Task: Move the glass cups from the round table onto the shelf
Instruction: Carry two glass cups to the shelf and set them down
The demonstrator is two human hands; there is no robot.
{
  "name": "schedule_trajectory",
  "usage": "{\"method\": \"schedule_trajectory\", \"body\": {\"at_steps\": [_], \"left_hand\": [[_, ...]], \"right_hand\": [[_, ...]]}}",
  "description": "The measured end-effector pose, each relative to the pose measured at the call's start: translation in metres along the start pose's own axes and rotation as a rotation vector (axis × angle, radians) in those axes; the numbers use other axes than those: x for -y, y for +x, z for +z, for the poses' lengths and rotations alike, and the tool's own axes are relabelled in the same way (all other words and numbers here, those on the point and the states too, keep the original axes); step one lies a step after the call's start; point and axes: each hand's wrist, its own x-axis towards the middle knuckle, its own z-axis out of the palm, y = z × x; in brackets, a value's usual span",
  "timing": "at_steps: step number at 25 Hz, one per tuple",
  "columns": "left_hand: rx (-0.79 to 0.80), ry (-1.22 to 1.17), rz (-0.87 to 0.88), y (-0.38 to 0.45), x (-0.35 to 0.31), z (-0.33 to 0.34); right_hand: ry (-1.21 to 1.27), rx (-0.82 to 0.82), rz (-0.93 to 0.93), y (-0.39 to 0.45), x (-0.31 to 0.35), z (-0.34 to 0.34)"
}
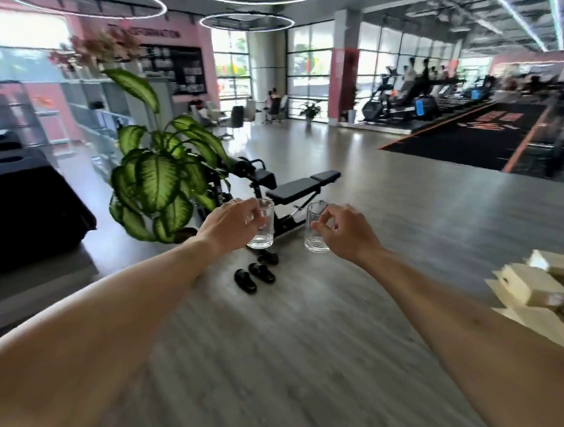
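Both arms are stretched forward over the grey floor, each hand carrying a clear glass cup upright in the air. My left hand (231, 223) grips the left glass cup (262, 229) from its left side, fingers wrapped round the upper wall. My right hand (344, 232) pinches the right glass cup (316, 231) from its right side near the rim. The two cups are a short gap apart and look empty. The round table is not in view. Blurred grey shelving (100, 125) stands far off at the left.
A large potted plant (160, 181) stands ahead on the left. A black workout bench (292, 189) and a pair of black slippers (254, 276) lie directly ahead. A dark counter (25, 202) is at left; pale wooden blocks (542, 286) sit at right.
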Motion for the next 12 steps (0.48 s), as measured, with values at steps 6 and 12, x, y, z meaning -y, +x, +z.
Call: {"method": "schedule_trajectory", "body": {"at_steps": [6, 12], "left_hand": [[-0.042, 0.061, -0.209, 0.016, 0.096, -0.015], [-0.084, 0.119, -0.338, 0.049, 0.211, -0.041]], "right_hand": [[0.090, 0.143, -0.156, 0.089, 0.031, 0.095], [0.140, 0.239, -0.271, 0.183, 0.080, 0.193]]}}
